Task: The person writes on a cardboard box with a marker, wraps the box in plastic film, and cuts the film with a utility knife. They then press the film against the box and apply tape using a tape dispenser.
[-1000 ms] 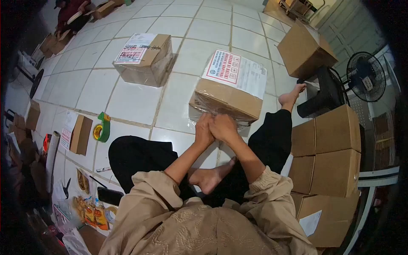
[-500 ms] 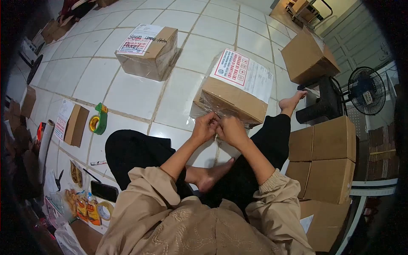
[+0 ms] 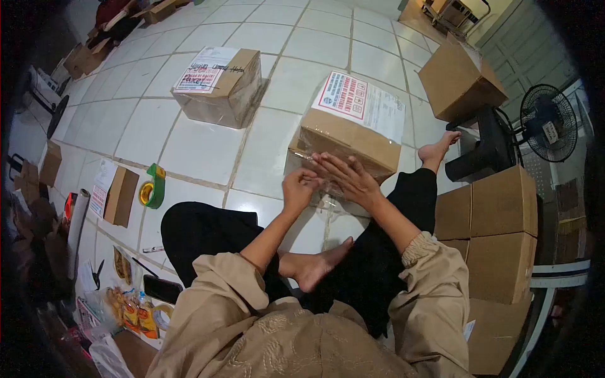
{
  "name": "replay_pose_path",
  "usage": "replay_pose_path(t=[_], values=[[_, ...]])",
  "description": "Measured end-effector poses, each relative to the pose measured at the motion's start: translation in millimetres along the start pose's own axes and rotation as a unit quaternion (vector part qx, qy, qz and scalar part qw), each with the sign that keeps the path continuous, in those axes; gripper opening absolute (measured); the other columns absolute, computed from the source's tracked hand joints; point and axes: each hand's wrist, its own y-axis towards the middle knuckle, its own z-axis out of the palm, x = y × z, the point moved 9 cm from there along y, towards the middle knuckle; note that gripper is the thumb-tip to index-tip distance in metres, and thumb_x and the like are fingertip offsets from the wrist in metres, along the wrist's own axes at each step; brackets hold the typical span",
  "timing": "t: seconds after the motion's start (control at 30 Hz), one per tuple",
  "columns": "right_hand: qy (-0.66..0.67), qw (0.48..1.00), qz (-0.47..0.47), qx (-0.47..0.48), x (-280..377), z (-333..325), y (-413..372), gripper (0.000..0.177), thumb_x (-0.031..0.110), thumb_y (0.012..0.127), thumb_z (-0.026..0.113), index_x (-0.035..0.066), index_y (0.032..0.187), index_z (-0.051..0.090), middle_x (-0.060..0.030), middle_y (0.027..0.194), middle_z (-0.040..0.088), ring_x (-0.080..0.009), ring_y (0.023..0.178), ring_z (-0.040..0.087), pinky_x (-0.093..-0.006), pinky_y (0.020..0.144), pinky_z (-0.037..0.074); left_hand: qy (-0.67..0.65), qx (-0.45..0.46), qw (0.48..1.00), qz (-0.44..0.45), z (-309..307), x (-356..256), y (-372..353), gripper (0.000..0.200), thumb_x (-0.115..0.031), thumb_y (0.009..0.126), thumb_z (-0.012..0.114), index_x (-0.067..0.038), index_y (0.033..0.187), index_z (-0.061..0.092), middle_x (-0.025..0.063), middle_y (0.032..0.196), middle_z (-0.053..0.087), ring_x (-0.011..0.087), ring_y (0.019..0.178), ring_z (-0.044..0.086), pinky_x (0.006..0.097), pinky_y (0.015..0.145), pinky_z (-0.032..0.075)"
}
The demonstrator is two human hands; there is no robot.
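A cardboard box (image 3: 353,133) with a red-and-white label sheet on top and clear plastic wrap around it sits on the floor in front of me. My right hand (image 3: 346,179) lies spread over the wrap at the box's near side, its fingers extended. Just left of it, at the near left corner, my left hand (image 3: 300,188) has its fingers curled together by the loose plastic; what they hold is too small to make out. Crumpled clear wrap shows between and below the hands.
Another wrapped box (image 3: 227,88) stands farther back. A green tape dispenser (image 3: 152,186) and a small labelled box (image 3: 120,196) lie left. Stacked cartons (image 3: 501,236), a fan (image 3: 548,126) and an open box (image 3: 460,79) are right. A person (image 3: 116,19) is at the far left.
My right hand has opened from a pinch and flattened against the box's near side. My left hand has moved slightly left and down, apart from the right. The view has shifted slightly.
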Motion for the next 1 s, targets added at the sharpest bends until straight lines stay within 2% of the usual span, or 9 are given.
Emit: replay_pose_path(t=[0.03, 0.17, 0.3, 0.43, 0.57, 0.67, 0.7, 0.77, 1.0], values=[[0.008, 1.0, -0.001, 0.009, -6.8, 2.6, 1.6, 0.069, 0.054, 0.086, 0.03, 0.023, 0.145, 0.011, 0.0033, 0.151, 0.007, -0.0133, 0.138, 0.009, -0.0554, 0.108, -0.01, -0.087, -0.024, 0.995, -0.051, -6.3, 16.3, 0.9, 0.016, -0.003, 0.069, 0.072, 0.001, 0.079, 0.06, 0.0071, 0.072, 0.063, 0.0137, 0.068, 0.059, 0.0257, 0.065, 0.049], [0.028, 0.999, 0.005, 0.019, -33.0, 18.5, 10.3, 0.075, 0.061, 0.081, 0.032, 0.025, 0.144, 0.012, 0.0049, 0.151, 0.008, -0.0125, 0.138, 0.01, -0.058, 0.106, -0.012, 0.001, -0.096, 0.991, -0.094, -38.9, 50.6, -3.8, 0.045, -0.016, 0.069, 0.078, 0.003, 0.1, 0.052, 0.013, 0.092, 0.058, 0.0171, 0.08, 0.058, 0.0287, 0.068, 0.049], [0.116, 0.993, 0.017, 0.022, -60.0, 27.0, 20.2, 0.075, 0.063, 0.079, 0.034, 0.028, 0.143, 0.015, 0.0065, 0.15, 0.012, -0.0118, 0.138, 0.012, -0.0586, 0.106, -0.013, -0.059, 0.012, 0.995, -0.082, 10.6, 51.6, -24.9, 0.068, -0.021, 0.07, 0.078, -0.003, 0.115, 0.031, 0.0162, 0.093, 0.055, 0.0189, 0.078, 0.058, 0.0309, 0.066, 0.051], [0.188, 0.981, 0.029, 0.019, -84.0, 36.2, 28.5, 0.076, 0.063, 0.079, 0.038, 0.028, 0.143, 0.016, 0.0081, 0.149, 0.014, -0.0117, 0.137, 0.014, -0.0569, 0.107, -0.012, 0.002, 0.036, 0.991, -0.127, 23.3, 50.1, -34.8, 0.051, -0.002, 0.076, 0.065, -0.005, 0.113, 0.031, 0.012, 0.082, 0.055, 0.0162, 0.073, 0.058, 0.0271, 0.064, 0.048], [0.231, 0.971, 0.052, 0.016, -109.0, 50.9, 37.3, 0.073, 0.062, 0.079, 0.04, 0.029, 0.142, 0.021, 0.0089, 0.148, 0.018, -0.0116, 0.137, 0.015, -0.0561, 0.108, -0.012, 0.147, -0.047, 0.982, 0.111, 19.1, -6.4, -30.0, 0.023, -0.007, 0.076, 0.065, 0.001, 0.092, 0.051, 0.0111, 0.074, 0.058, 0.0163, 0.065, 0.057, 0.029, 0.058, 0.047], [0.299, 0.952, 0.065, 0.02, -119.8, 58.8, 40.4, 0.068, 0.056, 0.082, 0.041, 0.028, 0.141, 0.025, 0.0078, 0.147, 0.02, -0.0121, 0.136, 0.016, -0.0562, 0.108, -0.012, 0.091, -0.036, 0.981, 0.166, 42.4, -59.1, -10.2, 0.024, -0.018, 0.075, 0.07, 0.001, 0.084, 0.057, 0.0086, 0.067, 0.058, 0.0186, 0.057, 0.058, 0.029, 0.055, 0.046], [0.307, 0.949, 0.068, 0.022, -122.3, 59.2, 41.1, 0.065, 0.054, 0.083, 0.041, 0.027, 0.141, 0.025, 0.0074, 0.147, 0.021, -0.0125, 0.136, 0.016, -0.0565, 0.107, -0.012, 0.091, -0.036, 0.981, 0.167, 50.2, -71.1, -4.1, 0.024, -0.018, 0.075, 0.07, 0.001, 0.084, 0.057, 0.0086, 0.067, 0.058, 0.0186, 0.057, 0.058, 0.029, 0.055, 0.046], [0.304, 0.949, 0.083, 0.015, -120.8, 58.1, 41.6, 0.064, 0.051, 0.084, 0.041, 0.026, 0.141, 0.025, 0.0063, 0.147, 0.021, -0.014, 0.137, 0.016, -0.057, 0.106, -0.013, 0.038, 0.014, 0.999, -0.031, 72.1, -54.2, 12.5, 0.029, -0.024, 0.078, 0.069, 0.002, 0.089, 0.06, 0.0091, 0.071, 0.062, 0.0138, 0.063, 0.056, 0.0255, 0.059, 0.045], [0.299, 0.947, 0.119, 0.016, -124.9, 59.6, 41.3, 0.059, 0.044, 0.086, 0.04, 0.026, 0.14, 0.027, 0.0065, 0.147, 0.022, -0.0142, 0.138, 0.013, -0.0572, 0.106, -0.014, 0.026, 0.035, 0.998, 0.041, 95.3, -53.7, 12.1, 0.027, -0.025, 0.085, 0.064, 0.002, 0.083, 0.058, 0.0087, 0.069, 0.062, 0.0108, 0.061, 0.055, 0.0253, 0.057, 0.044]])
